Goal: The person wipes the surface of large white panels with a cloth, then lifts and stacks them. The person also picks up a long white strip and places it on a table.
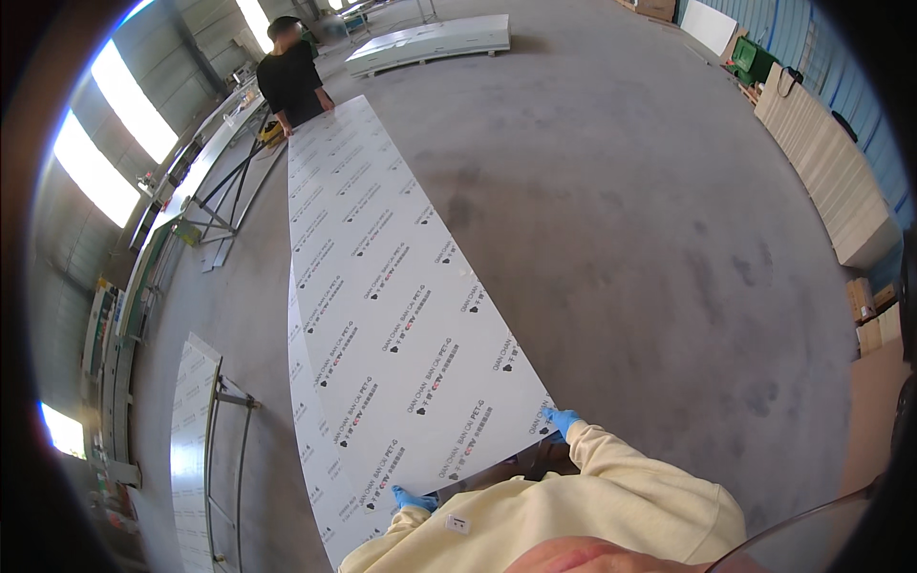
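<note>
A long white panel, covered in film with repeated printing, stretches from my body towards the upper left. My left hand, in a blue glove, holds its near edge by the left corner, thumb on top. At the near right corner my right hand, also blue-gloved, grips the edge; the fingers beneath are hidden. At the far end a person in black has both hands on the panel's edge. Another printed white panel shows below and left of the held one; whether they touch I cannot tell.
To the left, a printed panel lies on a metal stand. A long workbench follows the left wall. White panels are stacked low at the far end. Boards and a green bin stand along the right wall.
</note>
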Demonstrator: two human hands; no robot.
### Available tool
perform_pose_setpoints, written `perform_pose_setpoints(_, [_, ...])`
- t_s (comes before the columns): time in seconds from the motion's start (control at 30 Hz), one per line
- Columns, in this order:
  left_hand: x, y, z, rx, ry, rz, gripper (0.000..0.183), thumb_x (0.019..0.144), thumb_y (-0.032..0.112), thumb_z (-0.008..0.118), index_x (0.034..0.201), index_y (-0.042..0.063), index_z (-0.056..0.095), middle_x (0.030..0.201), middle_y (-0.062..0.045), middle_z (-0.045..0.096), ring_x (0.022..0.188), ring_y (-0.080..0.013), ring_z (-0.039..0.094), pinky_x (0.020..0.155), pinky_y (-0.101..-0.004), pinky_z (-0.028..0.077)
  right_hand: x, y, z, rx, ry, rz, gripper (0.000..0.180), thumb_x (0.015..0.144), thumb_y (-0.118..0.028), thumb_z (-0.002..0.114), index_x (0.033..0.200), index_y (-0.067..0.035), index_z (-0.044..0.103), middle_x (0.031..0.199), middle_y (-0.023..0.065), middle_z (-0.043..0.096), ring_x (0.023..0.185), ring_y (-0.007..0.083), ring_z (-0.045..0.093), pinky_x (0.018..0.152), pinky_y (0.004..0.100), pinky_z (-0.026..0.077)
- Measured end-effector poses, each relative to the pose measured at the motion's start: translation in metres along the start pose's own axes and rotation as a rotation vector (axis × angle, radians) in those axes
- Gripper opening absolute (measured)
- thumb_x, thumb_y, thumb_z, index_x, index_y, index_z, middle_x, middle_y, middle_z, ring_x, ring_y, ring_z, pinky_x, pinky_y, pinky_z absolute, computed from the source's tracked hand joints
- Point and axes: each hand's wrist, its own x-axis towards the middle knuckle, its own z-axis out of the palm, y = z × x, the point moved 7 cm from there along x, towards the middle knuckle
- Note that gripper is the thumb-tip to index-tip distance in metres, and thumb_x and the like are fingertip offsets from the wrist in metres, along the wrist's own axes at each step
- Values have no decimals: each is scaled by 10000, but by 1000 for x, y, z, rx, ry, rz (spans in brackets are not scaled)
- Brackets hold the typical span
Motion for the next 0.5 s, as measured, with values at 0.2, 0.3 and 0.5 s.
perform_pose_setpoints(0.2, [-29, 25, 28, -7, 73, 91, 790, 1049, 761, 302, 1555, 196, 525, 1563, -58, 586, 1411, -325, 552, 1174, -521, 465, 9, -15, 13, 26, -64, 141, 447, 945, -415, 820, 1203, -58, 751, 1072, 152, 793, 911, 304, 778, 783, 501, 641])
perform_pose_setpoints(0.3, [6, -29, 95, -7, -5, 0, 791, 1046, 764, 306, 1552, 199, 529, 1560, -56, 589, 1406, -325, 557, 1170, -521, 468, 64, -43, -53, -96, 96, -30, 501, 941, -330, 838, 1241, 53, 719, 1155, 163, 779, 968, 261, 755, 858, 405, 626])
perform_pose_setpoints(0.5, [12, -18, 111, -28, 31, 71, 791, 1041, 772, 313, 1547, 206, 537, 1554, -53, 594, 1394, -325, 567, 1162, -520, 475, 40, -102, -24, -50, -29, 55, 495, 956, -375, 811, 1282, -15, 718, 1165, 148, 777, 984, 303, 760, 821, 481, 633])
